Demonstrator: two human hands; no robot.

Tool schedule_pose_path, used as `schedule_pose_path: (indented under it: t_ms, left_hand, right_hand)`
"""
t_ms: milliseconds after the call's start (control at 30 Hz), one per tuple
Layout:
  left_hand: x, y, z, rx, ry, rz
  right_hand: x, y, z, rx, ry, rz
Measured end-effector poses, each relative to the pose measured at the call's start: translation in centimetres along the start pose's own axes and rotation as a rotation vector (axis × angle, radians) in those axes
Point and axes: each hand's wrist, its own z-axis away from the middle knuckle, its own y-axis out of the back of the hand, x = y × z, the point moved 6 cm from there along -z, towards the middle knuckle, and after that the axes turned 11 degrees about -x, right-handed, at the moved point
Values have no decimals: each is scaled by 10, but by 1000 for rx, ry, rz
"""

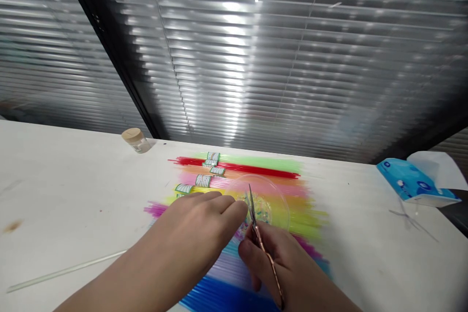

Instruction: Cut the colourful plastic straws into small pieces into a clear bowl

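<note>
My left hand is closed, knuckles up, on a pale clear straw. The straw runs out to the lower left, and my forearm hides its middle. In my right hand are small scissors with copper-coloured handles. Their slim blades point up, slightly apart, right beside my left fingertips. Beneath the blades sits a clear round bowl with many tiny coloured bits in it. The bowl rests on bundles of coloured straws, among them red, pink and blue ones.
A jar with a wooden-looking lid stands at the back left of the white table. On the right lies a blue tissue pack with a tissue sticking out. Blinds rise behind the table's far edge.
</note>
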Motion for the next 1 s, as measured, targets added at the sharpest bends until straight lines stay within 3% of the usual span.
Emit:
schedule_pose_path:
  t_ms: [200, 467, 1000]
  left_hand:
    - [1, 2, -2, -21, 15, 21]
    - [-4, 1, 2, 43, 47, -57]
    - [-6, -3, -2, -85, 110, -168]
  right_hand:
    - [0, 0, -1, -6, 7, -5]
    - [2, 3, -1, 18, 13, 0]
    - [3, 1, 0, -32, -4, -45]
